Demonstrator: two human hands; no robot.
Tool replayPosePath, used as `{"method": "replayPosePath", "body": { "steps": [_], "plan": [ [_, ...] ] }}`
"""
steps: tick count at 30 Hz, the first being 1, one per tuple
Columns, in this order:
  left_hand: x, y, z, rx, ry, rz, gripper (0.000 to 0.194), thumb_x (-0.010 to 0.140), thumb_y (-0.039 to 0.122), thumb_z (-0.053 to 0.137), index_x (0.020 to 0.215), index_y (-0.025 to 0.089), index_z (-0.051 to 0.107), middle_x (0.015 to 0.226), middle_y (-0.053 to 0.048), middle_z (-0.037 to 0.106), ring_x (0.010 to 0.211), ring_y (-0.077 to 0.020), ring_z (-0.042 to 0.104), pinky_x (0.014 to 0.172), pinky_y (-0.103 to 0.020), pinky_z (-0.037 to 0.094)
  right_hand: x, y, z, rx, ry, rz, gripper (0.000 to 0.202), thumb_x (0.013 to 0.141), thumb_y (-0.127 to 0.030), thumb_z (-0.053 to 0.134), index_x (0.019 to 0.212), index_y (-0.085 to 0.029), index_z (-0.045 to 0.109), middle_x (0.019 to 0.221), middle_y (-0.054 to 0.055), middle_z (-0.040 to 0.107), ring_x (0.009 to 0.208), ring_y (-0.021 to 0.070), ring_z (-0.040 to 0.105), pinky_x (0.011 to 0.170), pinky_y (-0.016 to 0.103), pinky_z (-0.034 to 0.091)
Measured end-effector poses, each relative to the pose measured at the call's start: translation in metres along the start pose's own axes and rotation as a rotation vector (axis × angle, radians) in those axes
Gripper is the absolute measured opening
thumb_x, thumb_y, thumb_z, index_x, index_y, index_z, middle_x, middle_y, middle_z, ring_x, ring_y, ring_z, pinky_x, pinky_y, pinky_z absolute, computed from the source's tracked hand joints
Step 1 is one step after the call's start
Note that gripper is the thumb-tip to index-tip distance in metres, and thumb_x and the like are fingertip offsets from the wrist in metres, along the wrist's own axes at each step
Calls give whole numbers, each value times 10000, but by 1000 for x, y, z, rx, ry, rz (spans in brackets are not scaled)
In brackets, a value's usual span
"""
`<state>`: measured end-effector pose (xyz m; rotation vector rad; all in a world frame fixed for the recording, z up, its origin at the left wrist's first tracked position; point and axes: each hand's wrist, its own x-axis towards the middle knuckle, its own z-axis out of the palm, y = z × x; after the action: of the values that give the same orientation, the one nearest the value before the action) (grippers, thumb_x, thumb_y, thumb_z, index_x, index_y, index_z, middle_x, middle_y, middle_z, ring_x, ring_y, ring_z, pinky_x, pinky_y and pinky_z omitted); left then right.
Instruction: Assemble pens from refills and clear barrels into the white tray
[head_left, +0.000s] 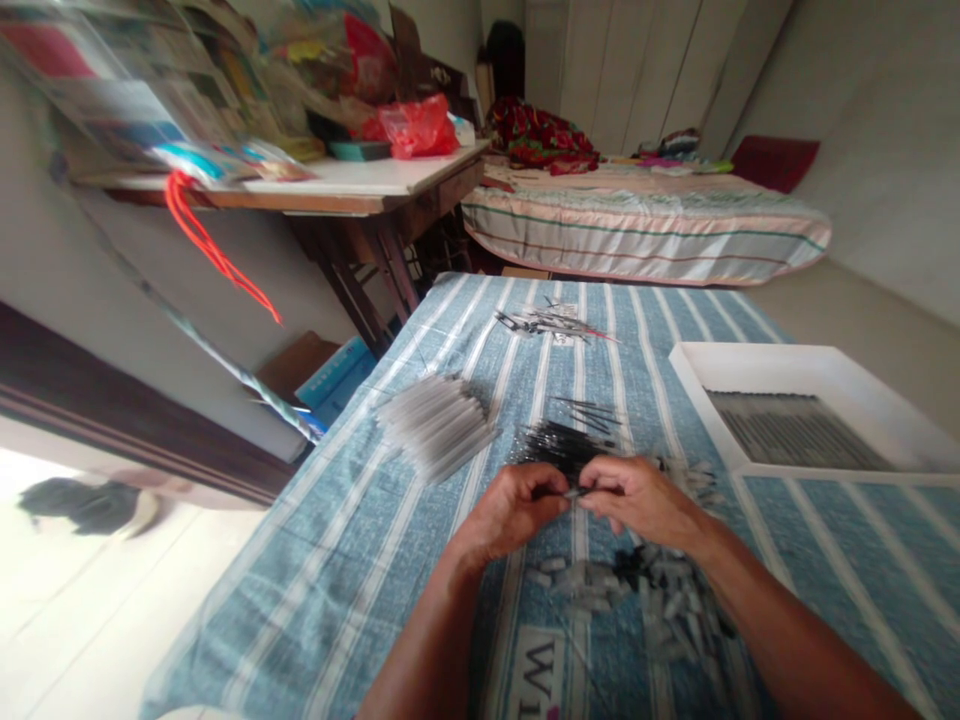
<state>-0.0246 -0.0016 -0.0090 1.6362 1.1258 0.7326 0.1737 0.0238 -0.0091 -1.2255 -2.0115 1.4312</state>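
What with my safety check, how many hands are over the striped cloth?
2: the left hand and, close beside it, the right hand, both at the near edge of the black pile.

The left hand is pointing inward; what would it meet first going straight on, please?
Beyond the small piece at its fingers, the left hand would likely meet the right hand; depth is unclear.

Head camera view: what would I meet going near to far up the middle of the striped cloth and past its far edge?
Loose small pieces → left hand and right hand side by side → pile of black sticks → scattered thin items → bed.
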Motion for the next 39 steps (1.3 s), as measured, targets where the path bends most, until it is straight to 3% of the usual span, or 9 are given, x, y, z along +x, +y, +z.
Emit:
{"method": "replayPosePath", "body": {
  "steps": [4, 8, 12, 16, 20, 24, 28, 32, 39],
  "plan": [
    [0, -1, 1, -9, 10, 5, 60, 750, 185, 576, 726, 140, 607, 644, 36, 490, 603, -97, 425, 565, -207, 344, 0, -1, 1, -76, -13, 1, 339, 848, -384, 496, 587, -169, 515, 479, -46, 492, 376, 71, 474, 388, 175, 330],
    [0, -2, 2, -22, -2, -18, 60, 755, 186, 573, 745, 140, 611, 651, 38, 500, 604, -95, 426, 564, -207, 336, 0, -1, 2, -8, 8, -11, 190, 799, -359, 572, 752, -175, 579, 542, -54, 527, 402, 75, 495, 395, 170, 345],
    [0, -1, 3, -26, 18, -14, 53, 753, 187, 580, 738, 141, 601, 651, 42, 489, 614, -95, 422, 579, -207, 340, 0, -1, 2, -81, 0, -10, 372, 856, -408, 491, 572, -169, 510, 462, -46, 483, 370, 68, 471, 389, 171, 326],
    [0, -2, 3, -17, 11, -17, 57, 754, 189, 577, 731, 143, 602, 653, 38, 492, 619, -99, 431, 576, -209, 341, -1, -1, 3, -31, 10, -5, 260, 817, -403, 552, 698, -173, 568, 526, -47, 531, 393, 72, 489, 382, 166, 332],
    [0, -3, 3, -12, 16, -6, 52, 751, 192, 585, 730, 146, 597, 664, 38, 497, 629, -99, 432, 588, -208, 349, -2, -1, 4, -65, 3, 29, 387, 855, -436, 480, 576, -170, 512, 471, -40, 499, 364, 71, 477, 372, 170, 325],
    [0, -4, 4, -2, 6, -11, 63, 756, 200, 578, 733, 146, 602, 659, 35, 504, 626, -101, 437, 583, -210, 349, -2, -1, 4, -17, 15, 7, 261, 814, -410, 552, 708, -172, 569, 526, -50, 532, 389, 73, 493, 380, 166, 339],
    [0, -3, 4, -7, 0, 2, 69, 754, 212, 579, 742, 151, 609, 678, 27, 520, 644, -111, 453, 600, -217, 367, -2, 1, 4, -60, -3, 24, 394, 862, -438, 475, 574, -172, 507, 468, -43, 501, 361, 73, 477, 378, 175, 336],
    [1, -2, 4, -2, -5, -3, 71, 756, 208, 576, 739, 148, 608, 669, 28, 516, 622, -106, 440, 584, -217, 359, -3, 2, 5, 6, -6, 17, 273, 825, -426, 545, 716, -177, 565, 536, -43, 548, 381, 73, 483, 373, 172, 343],
    [1, -4, 5, -7, -5, -4, 59, 756, 192, 575, 736, 146, 606, 663, 35, 506, 627, -105, 442, 584, -212, 357, -2, 1, 3, -8, -12, 32, 302, 839, -418, 527, 664, -174, 548, 504, -47, 531, 374, 67, 480, 378, 167, 343]
  ]
}}
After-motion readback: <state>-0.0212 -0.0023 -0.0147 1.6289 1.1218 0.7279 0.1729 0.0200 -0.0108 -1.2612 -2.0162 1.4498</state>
